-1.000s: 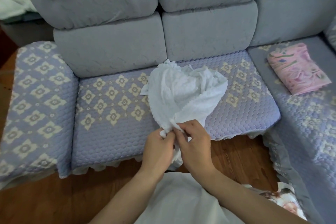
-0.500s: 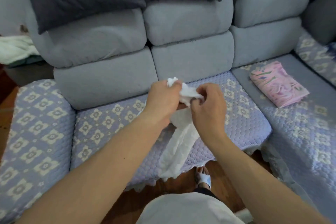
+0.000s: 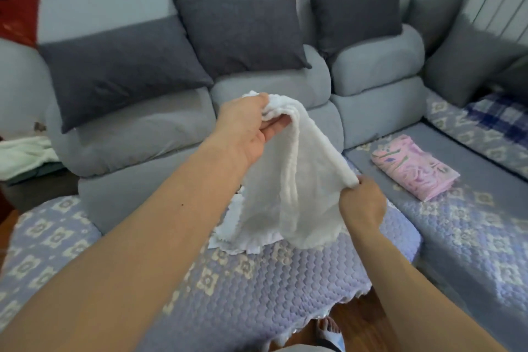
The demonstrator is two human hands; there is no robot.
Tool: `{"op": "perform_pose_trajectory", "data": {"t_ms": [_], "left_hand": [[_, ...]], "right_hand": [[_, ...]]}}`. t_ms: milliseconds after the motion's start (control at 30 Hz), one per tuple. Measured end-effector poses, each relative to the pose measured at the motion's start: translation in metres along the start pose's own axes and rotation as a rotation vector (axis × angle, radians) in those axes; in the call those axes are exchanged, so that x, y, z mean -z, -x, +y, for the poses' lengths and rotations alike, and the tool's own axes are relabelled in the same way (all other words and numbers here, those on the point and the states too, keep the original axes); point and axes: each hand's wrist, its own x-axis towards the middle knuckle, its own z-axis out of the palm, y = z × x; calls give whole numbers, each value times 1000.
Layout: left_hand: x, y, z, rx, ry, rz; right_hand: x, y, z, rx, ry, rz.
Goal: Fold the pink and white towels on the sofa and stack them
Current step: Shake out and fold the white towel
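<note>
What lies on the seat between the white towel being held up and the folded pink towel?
In the head view, only bare patterned sofa cover lies between the white towel, gripped by both hands, and the folded pink towel.

I hold the soft, bumpy white towel up in both my hands, and its bottom edge lies on the sofa seat. The folded pink patterned towel lies flat farther right.

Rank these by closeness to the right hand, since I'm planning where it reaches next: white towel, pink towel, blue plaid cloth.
1. white towel: pinched in the right hand.
2. pink towel: folded, on the seat to its right.
3. blue plaid cloth: far right corner seat.
</note>
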Motion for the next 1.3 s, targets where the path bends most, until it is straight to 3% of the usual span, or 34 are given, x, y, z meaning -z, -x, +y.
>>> {"op": "perform_pose_trajectory", "data": {"t_ms": [100, 200, 333, 400, 500, 700, 767, 867, 933, 1033, 1133, 1300], "left_hand": [[7, -8, 8, -12, 65, 24], [10, -14, 9, -17, 109, 19], [5, -19, 12, -30, 146, 21], [5, -20, 16, -44, 161, 29], [16, -27, 22, -66, 140, 57], [49, -45, 24, -41, 213, 173], [55, -47, 26, -45, 235, 202], [66, -53, 32, -56, 240, 230], [76, -59, 35, -57, 227, 245], [94, -67, 34, -41, 225, 275], [112, -74, 26, -8, 199, 307], [135, -76, 12, 23, 155, 361]], "right_hand": [[10, -24, 15, -39, -15, 92], [8, -32, 18, -10, 120, 118], [-17, -15, 33, 48, 467, -94], [-25, -13, 57, -20, 561, -209], [-27, -15, 84, -140, 281, -228], [-22, -17, 88, -223, -215, -82], [-23, -15, 87, -239, -413, -192], [-18, -7, 87, -458, -908, -516], [-12, -1, 88, -549, -1136, -649], [-5, 4, 84, -503, -1219, -748], [-6, 5, 86, -485, -1132, -713], [1, -1, 99, -597, -1260, -651]]}}
